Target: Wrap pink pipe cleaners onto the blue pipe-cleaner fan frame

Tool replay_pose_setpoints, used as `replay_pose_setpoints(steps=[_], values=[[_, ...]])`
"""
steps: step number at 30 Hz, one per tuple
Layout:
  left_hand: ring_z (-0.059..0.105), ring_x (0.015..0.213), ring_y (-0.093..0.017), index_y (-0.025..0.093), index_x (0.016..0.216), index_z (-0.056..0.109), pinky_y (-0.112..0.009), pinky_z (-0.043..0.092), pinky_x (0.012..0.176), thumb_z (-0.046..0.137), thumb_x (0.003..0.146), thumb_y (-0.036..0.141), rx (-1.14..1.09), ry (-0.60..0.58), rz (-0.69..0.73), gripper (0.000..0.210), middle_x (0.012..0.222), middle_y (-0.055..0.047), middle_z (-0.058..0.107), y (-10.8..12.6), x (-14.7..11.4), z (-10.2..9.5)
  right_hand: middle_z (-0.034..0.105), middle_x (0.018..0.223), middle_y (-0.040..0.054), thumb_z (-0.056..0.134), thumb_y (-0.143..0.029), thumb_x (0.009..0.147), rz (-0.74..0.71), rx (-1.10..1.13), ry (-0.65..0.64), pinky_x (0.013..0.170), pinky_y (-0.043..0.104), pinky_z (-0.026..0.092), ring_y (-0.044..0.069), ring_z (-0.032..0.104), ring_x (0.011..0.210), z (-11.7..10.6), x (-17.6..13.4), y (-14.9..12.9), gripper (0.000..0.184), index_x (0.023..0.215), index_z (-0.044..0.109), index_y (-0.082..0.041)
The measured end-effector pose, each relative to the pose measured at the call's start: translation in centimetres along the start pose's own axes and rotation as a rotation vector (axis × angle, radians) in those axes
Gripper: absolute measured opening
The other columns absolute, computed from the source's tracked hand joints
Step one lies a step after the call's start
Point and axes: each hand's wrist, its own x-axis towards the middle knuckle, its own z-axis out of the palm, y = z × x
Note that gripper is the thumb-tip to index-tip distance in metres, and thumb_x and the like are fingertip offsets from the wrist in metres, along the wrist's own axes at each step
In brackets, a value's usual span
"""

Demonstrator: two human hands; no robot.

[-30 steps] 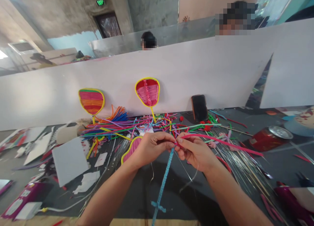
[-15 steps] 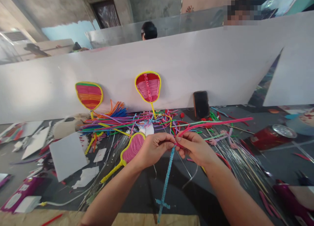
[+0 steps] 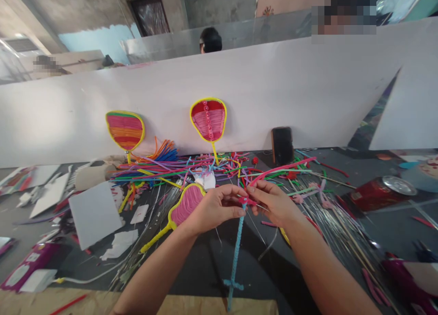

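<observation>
Near the middle of our view, above the dark surface (image 3: pixel 195 271), a blue stem (image 3: pixel 237 246) hangs from our hands toward six o'clock, with a short blue crosspiece (image 3: pixel 233 285) set across its lower part. A small pink twist (image 3: pixel 243 200) caps its top, and a pink strip (image 3: pixel 287 168) runs out toward two o'clock, its far end free. Our left hand (image 3: pixel 217 208) reaches in from seven o'clock, thumb and forefinger drawn almost together at the head of the stem; whether they press on blue or pink is too small to tell. Our right hand (image 3: pixel 273 205) reaches in from five o'clock, its fingers curled and nearly closed on the pink strip close to the twist.

We judge the step in hand to be binding the strip round the head of the stem. As we see it, the next move calls for a steady left pinch while the right leads the loose length round snugly, since a slack turn could slip off.

At nine o'clock a pink fan (image 3: pixel 187 205) lies partly behind our left wrist; at eleven a red-topped fan (image 3: pixel 201 113) leans on the white panel (image 3: pixel 164 96). A phone (image 3: pixel 282 146) stands at one o'clock, a red can (image 3: pixel 374 193) at three.
</observation>
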Motion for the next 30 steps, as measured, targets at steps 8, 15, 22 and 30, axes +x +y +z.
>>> replay_pose_setpoints(steps=[8, 15, 22, 30], values=[[0.063, 0.072, -0.011, 0.013, 0.082, 0.062, -0.021, 0.048, 0.070, 0.078, 0.065, 0.021, -0.069, 0.043, -0.026, 0.025, 0.077, -0.001, 0.067, 0.17, -0.04, 0.50, 0.059, 0.054, -0.0035, 0.078, -0.041, 0.065, -0.065, -0.065, 0.006, 0.041, 0.019, 0.044, 0.008, 0.053, 0.042, -0.15, 0.05, -0.11, 0.030, 0.067, 0.062, -0.016], [0.061, 0.069, -0.011, 0.012, 0.079, 0.063, -0.022, 0.047, 0.068, 0.078, 0.066, 0.027, -0.087, 0.034, 0.009, 0.025, 0.073, -0.001, 0.065, 0.08, 0.07, 0.39, 0.058, 0.055, -0.0034, 0.076, -0.040, 0.068, -0.085, -0.059, -0.007, 0.041, 0.020, 0.043, 0.007, 0.051, 0.043, -0.20, -0.10, -0.03, 0.027, 0.069, 0.063, -0.016], [0.062, 0.067, -0.012, 0.012, 0.076, 0.064, -0.023, 0.047, 0.067, 0.078, 0.066, 0.029, -0.100, -0.007, 0.002, 0.025, 0.071, -0.002, 0.067, 0.24, 0.19, 0.36, 0.056, 0.053, -0.0037, 0.075, -0.038, 0.069, -0.107, -0.025, 0.031, 0.041, 0.019, 0.041, 0.008, 0.050, 0.045, 0.23, -0.17, 0.22, 0.025, 0.068, 0.063, -0.016], [0.061, 0.064, -0.012, 0.012, 0.074, 0.063, -0.023, 0.047, 0.065, 0.081, 0.063, 0.031, -0.147, -0.015, -0.016, 0.028, 0.067, -0.002, 0.065, 0.16, 0.35, 0.32, 0.058, 0.053, -0.0034, 0.077, -0.037, 0.067, -0.097, -0.020, 0.066, 0.043, 0.020, 0.043, 0.008, 0.052, 0.045, 0.70, -0.08, 0.28, 0.025, 0.064, 0.063, -0.016]])
